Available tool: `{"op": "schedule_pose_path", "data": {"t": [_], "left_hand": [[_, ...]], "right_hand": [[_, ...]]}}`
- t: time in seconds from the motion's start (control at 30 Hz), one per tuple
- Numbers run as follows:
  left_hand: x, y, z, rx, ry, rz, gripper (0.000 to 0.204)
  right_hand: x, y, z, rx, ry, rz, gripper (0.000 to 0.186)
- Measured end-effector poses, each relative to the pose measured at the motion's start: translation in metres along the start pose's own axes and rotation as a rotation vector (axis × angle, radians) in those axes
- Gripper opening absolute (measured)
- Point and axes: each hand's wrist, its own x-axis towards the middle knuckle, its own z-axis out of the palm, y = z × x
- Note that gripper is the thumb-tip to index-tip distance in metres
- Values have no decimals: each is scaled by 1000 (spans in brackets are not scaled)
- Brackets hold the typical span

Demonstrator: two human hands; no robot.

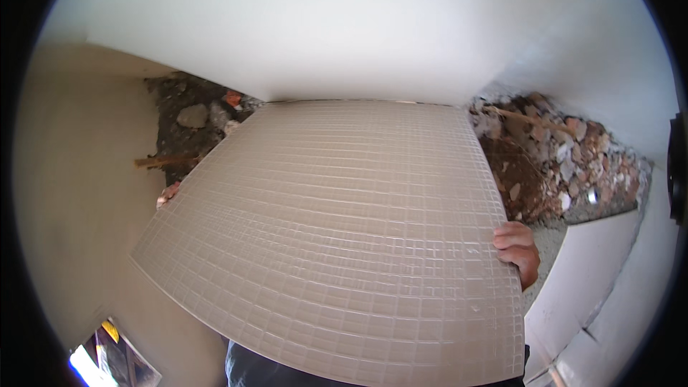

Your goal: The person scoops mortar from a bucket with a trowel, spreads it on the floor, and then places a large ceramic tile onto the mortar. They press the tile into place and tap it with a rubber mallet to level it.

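A large beige tile (337, 229), with a raised grid over the face toward me, fills the middle of the view. My right hand (519, 251) grips its right edge, fingers bent over onto the gridded face. At the left edge only the fingertips of my left hand (168, 194) show, closed on the tile's rim; the rest of that hand is hidden behind it. The tile's far edge meets or lies very close to the foot of the white wall (373, 29); I cannot tell whether they touch.
Broken brick and rubble (566, 158) lie to the right, with dark soil and stones (188, 111) at the far left. A wooden stick (168, 160) pokes out beside the left wall (86, 172). A pale flat slab (591, 258) lies along the right wall.
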Motion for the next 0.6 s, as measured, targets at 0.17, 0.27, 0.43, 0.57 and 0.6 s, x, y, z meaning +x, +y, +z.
{"op": "schedule_pose_path", "data": {"t": [0.17, 0.27, 0.43, 0.57, 0.6], "left_hand": [[-7, 6, -12, -4, -35, 5, 33], [-8, -2, -15, 42, -39, -43, 32], [-2, -15, -7, 106, -15, -93, 30], [-2, -11, -7, 107, -21, -92, 29], [-2, -10, -7, 107, -25, -91, 29]], "right_hand": [[-16, -1, 9, -37, 59, 2, 28], [-32, 6, 2, -309, 61, 41, 45], [-44, 13, -20, -120, 91, 114, 74], [-45, 8, -23, -216, 79, 134, 77], [-45, 5, -22, -275, 56, 143, 76]]}}
